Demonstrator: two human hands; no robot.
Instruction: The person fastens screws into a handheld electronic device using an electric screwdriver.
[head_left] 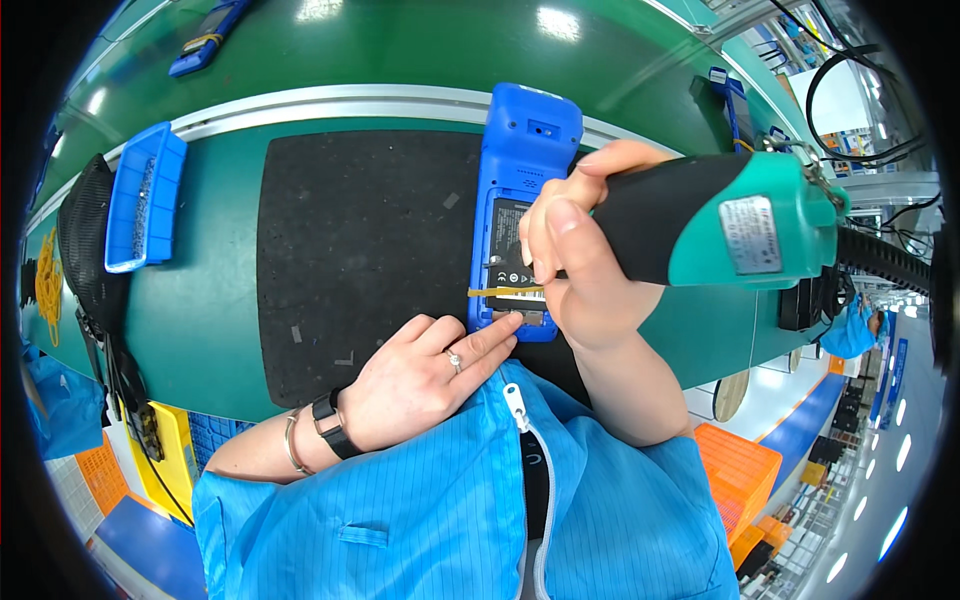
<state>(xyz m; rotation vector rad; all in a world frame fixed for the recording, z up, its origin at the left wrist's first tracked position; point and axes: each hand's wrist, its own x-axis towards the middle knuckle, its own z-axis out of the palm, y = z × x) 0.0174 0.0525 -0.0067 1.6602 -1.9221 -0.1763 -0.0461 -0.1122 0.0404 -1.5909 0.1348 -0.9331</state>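
Observation:
A blue handheld terminal point(531, 125) lies back side up, its rear recess showing a black labelled battery point(507, 230). Around its lower part runs a yellow rubber band point(490, 293). My right hand point(590, 260) is closed around a green and black electric screwdriver point(700, 220), held over the terminal; its tip is hidden behind my fingers. Stretched fingers of my left hand point(420, 375) rest on the terminal's lower end, touching the recess near its bottom edge. The thumb of that hand is not visible.
Beneath the terminal is a black mat point(365, 260) on the green bench point(215, 300). A blue bin point(150, 200) of small parts stands left, beside a black mesh item point(88, 240). Beyond a metal rail point(330, 100) lie other blue terminals point(205, 40). Orange crates point(735, 475) stand lower right.

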